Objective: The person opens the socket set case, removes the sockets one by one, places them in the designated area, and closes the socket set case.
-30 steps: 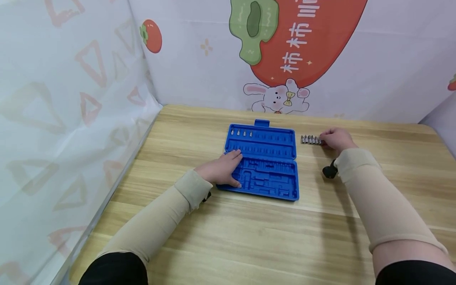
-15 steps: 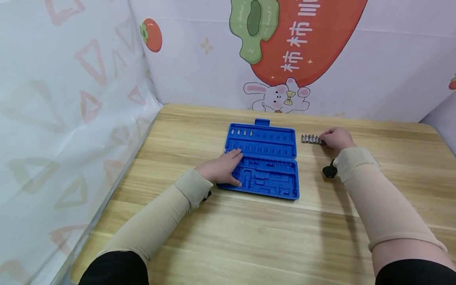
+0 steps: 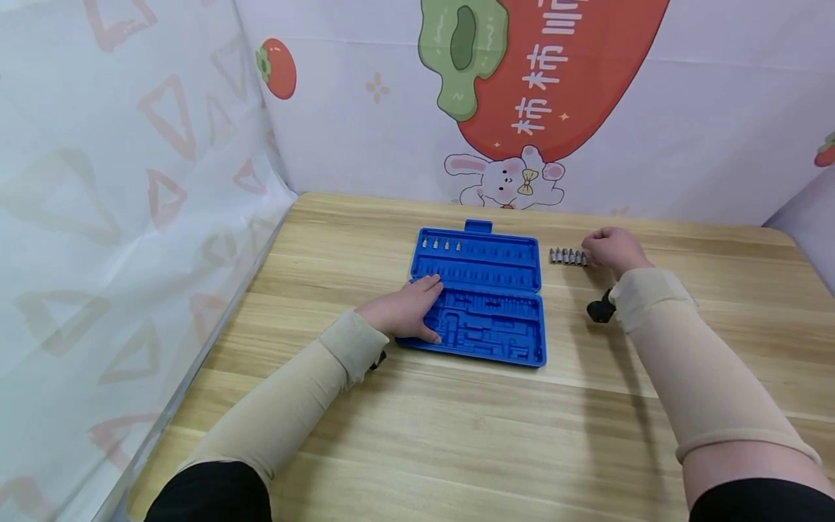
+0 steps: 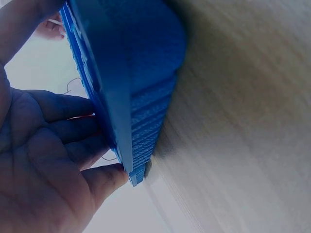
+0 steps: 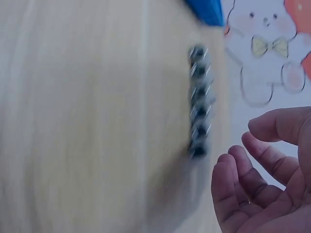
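A blue plastic bit case (image 3: 479,355) lies unfolded on the wooden table. Several metal screwdriver bits (image 3: 447,245) stand at the left of its far half's top row. My left hand (image 3: 407,308) rests on the case's left side with fingers spread, thumb near the front edge; the left wrist view shows the fingers (image 4: 73,128) fairly straight against it. To the right of the case, more screwdriver bits (image 3: 567,257) are lined up side by side. My right hand (image 3: 615,250) hovers at that row's right end, fingers (image 5: 226,187) loosely bent, with nothing visible between thumb and index finger.
A printed cloth (image 3: 365,138) hangs behind the table's far edge, and a pale sheet (image 3: 130,217) drapes along the left side. Bare wooden tabletop (image 3: 470,442) lies in front of the case. Moulded slots (image 3: 496,330) fill the case's near half.
My right hand has lifted slightly away from the right end of the bit row, uncovering the last bit. The left hand and the case stay in place.
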A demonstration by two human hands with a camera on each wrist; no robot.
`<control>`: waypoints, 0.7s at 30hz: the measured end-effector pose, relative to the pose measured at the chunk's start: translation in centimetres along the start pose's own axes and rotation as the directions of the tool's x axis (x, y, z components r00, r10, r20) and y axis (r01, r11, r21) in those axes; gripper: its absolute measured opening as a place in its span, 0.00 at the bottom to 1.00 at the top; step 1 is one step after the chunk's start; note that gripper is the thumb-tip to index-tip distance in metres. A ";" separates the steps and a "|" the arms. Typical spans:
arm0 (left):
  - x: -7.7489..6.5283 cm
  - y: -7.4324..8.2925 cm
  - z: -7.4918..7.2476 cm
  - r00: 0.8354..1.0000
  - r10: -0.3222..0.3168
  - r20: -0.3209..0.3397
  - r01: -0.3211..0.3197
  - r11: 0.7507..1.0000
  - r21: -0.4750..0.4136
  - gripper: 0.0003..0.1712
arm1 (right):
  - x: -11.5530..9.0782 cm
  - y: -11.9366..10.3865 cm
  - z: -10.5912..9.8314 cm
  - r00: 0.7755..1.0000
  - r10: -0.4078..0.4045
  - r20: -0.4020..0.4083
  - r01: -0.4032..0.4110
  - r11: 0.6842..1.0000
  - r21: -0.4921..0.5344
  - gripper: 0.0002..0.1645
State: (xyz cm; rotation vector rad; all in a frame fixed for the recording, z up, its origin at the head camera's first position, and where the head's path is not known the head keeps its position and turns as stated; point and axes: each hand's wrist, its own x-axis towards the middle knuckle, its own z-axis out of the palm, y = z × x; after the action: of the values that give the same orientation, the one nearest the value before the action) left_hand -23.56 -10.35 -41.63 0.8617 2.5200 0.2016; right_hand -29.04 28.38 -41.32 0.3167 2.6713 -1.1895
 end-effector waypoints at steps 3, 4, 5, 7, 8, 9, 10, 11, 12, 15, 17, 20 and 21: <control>0.0 0.0 0.0 1.000 0.003 -0.002 -0.003 1.000 -0.004 0.60 | 0.1 -1.7 0.7 1.000 -0.013 0.017 0.012 0.999 0.048 0.29; 0.0 0.0 0.0 1.000 0.004 -0.002 -0.004 1.000 -0.006 0.60 | 0.2 -2.3 1.1 1.000 -0.014 0.027 0.012 0.998 0.058 0.30; 0.0 -0.1 0.0 1.000 0.005 -0.001 -0.005 1.000 -0.007 0.60 | 0.3 -3.0 1.5 0.999 -0.018 0.041 0.016 0.998 0.066 0.30; -0.1 -0.1 -0.1 1.000 0.006 0.001 -0.006 1.000 -0.009 0.60 | 0.4 -4.2 2.4 0.997 -0.028 0.073 0.021 0.995 0.096 0.31; -0.1 0.0 -0.1 1.000 0.007 0.002 -0.007 1.000 -0.008 0.60 | 0.4 -4.9 2.9 0.995 -0.033 0.090 0.023 0.994 0.111 0.31; -0.1 0.0 0.0 1.000 0.008 0.003 -0.008 1.000 -0.008 0.60 | 0.4 -5.5 3.4 0.994 -0.036 0.105 0.022 0.991 0.135 0.30; -0.1 0.0 0.0 1.000 0.008 0.001 -0.008 1.000 -0.007 0.60 | 0.4 -6.2 3.9 0.992 -0.037 0.121 0.017 0.987 0.162 0.30; -0.1 0.0 0.0 1.000 0.008 -0.001 -0.008 1.000 -0.006 0.60 | 0.4 -6.8 4.3 0.990 -0.038 0.134 0.013 0.983 0.185 0.30; 0.0 -0.1 0.1 1.000 0.009 -0.002 -0.009 1.000 -0.007 0.59 | 0.4 -7.4 4.8 0.988 -0.040 0.148 0.008 0.978 0.209 0.30; 0.0 -0.2 0.2 1.000 0.009 -0.003 -0.009 1.000 -0.010 0.59 | 0.3 -9.3 6.3 0.982 -0.041 0.185 -0.014 0.958 0.285 0.31; -0.1 -0.2 0.2 1.000 0.008 -0.004 -0.008 1.000 -0.011 0.59 | 0.3 -10.3 7.2 0.977 -0.045 0.208 -0.026 0.945 0.327 0.32; -0.1 -0.3 0.3 1.000 0.008 -0.008 -0.008 1.000 -0.011 0.60 | 0.4 -11.3 8.3 0.970 -0.053 0.239 -0.042 0.926 0.376 0.33; 0.0 -0.3 0.3 1.000 0.008 -0.010 -0.008 1.000 -0.013 0.60 | 0.5 -11.5 8.6 0.967 -0.058 0.246 -0.044 0.920 0.390 0.33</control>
State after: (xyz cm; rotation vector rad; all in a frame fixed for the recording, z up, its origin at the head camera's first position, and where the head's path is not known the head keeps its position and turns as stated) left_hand -23.58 -10.61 -41.92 0.8679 2.5220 0.2246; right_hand -31.84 14.45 -38.96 0.1953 2.2066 -1.6469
